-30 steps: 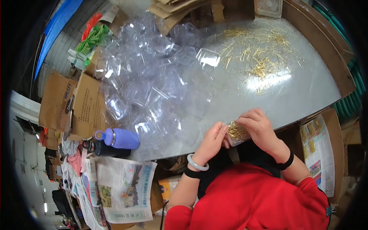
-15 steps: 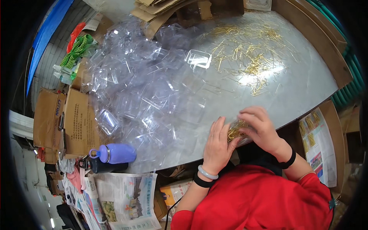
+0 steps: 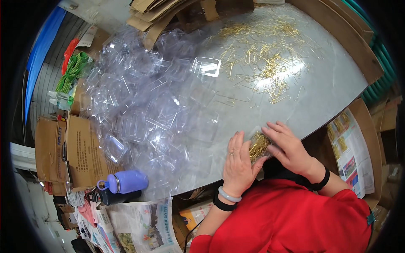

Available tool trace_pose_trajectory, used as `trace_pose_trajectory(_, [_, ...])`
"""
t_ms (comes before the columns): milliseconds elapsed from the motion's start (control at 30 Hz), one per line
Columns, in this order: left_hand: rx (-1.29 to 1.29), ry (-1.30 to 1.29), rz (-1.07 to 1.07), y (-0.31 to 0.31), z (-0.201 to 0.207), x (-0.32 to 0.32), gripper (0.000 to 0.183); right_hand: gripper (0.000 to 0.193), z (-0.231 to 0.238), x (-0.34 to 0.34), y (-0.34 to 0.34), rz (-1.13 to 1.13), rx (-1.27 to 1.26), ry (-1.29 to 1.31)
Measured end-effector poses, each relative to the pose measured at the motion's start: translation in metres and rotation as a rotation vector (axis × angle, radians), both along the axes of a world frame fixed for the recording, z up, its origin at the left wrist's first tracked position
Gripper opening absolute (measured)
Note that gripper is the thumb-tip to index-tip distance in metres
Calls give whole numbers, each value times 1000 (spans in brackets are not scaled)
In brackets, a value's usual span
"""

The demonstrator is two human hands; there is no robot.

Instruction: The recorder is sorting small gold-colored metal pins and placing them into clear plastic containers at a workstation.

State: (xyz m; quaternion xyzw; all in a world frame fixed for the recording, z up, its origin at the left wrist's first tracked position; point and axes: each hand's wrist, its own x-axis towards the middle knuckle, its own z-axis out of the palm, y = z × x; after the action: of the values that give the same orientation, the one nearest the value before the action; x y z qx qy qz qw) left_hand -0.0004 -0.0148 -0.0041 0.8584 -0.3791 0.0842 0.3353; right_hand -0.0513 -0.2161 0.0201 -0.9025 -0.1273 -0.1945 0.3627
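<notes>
Right hand (image 3: 291, 147) just uncurled: fingers straighter now along the clear tub's (image 3: 255, 130) right side, left hand (image 3: 238, 164) open flat along its left. Can't tell how hard they press. Reads more like steadying than picking. Tub's at the table's (image 3: 327, 101) near edge, its gold hooks (image 3: 258, 145) more exposed than half a second ago. Farther off, loose hooks (image 3: 270, 69) look unchanged.

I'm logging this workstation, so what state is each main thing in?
Clear box: holds gold hooks; lid unclear
Left hand: open, fingers straight
Right hand: open, fingers slightly bent
Loose hooks: scattered across the table
Plastic containers: heaped
Purple bottle: capped
Newspaper: spread out
</notes>
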Motion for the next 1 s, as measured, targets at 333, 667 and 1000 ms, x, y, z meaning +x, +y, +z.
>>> trace_pose_trajectory(333, [-54,94,80,2,2,-3,44,23,4,15,6,-169,4,13])
trace_pose_trajectory(667, [-19,10,39,3,-3,-2,51,14,15,34,-14,-89,314,465])
trace_pose_trajectory(1000, [-73,14,32,6,-7,-2,71,11,3,22,3,-106,208,132])
